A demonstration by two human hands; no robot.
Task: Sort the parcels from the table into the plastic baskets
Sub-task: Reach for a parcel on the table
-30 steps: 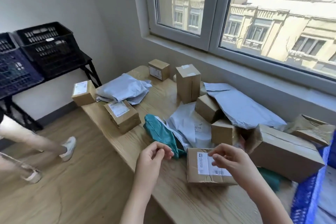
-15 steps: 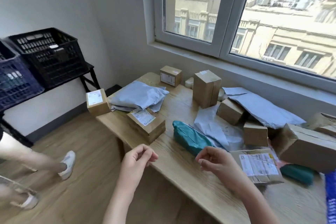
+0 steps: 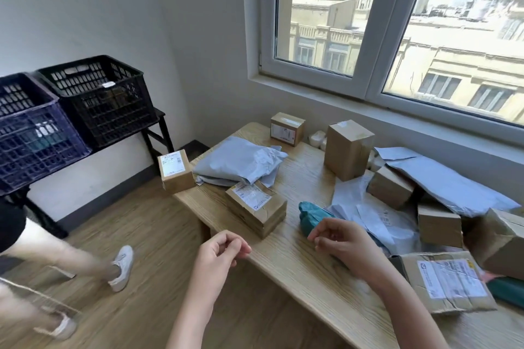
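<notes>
Two baskets (image 3: 93, 99), eight boxes (image 3: 348, 150), two teal bags (image 3: 310, 215)

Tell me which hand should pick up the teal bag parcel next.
Right. The right hand hovers just over the near end of the teal bag parcel, fingers loosely curled and empty. The left hand, also empty, is out at the near edge of the table, farther from the parcel.

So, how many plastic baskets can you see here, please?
2. The black basket sits on the dark stand; the blue basket is beside it at the frame edge. More may be out of view.
</notes>
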